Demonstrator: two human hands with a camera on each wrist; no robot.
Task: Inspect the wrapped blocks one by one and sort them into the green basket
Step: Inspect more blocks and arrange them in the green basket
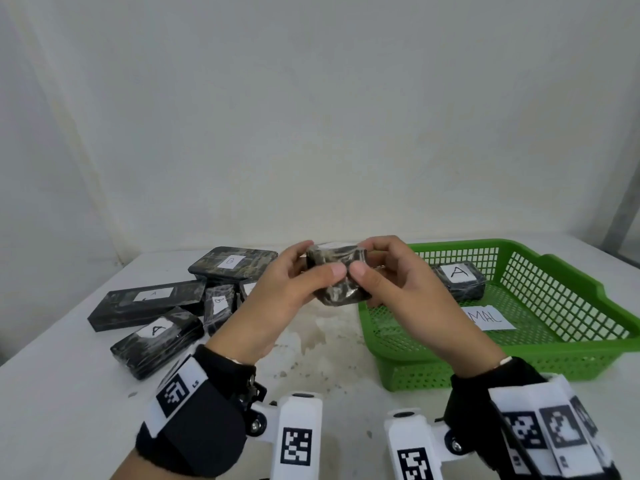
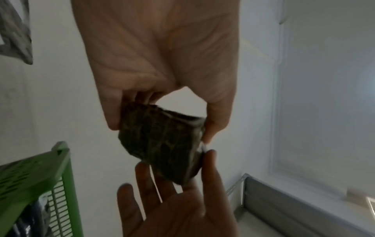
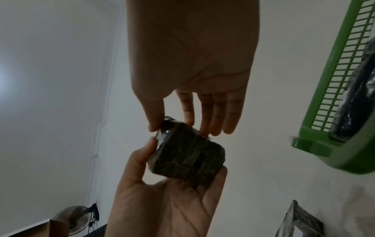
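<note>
step: inspecting | you hold the small wrapped block (image 1: 337, 277) up above the tabletop (image 1: 62, 393), left hand (image 1: 287, 292) and right hand (image 1: 398, 289) both pinching it | next: likely find its label, then set it in the green basket (image 1: 571, 362) beside the A block (image 1: 459, 280)
</note>
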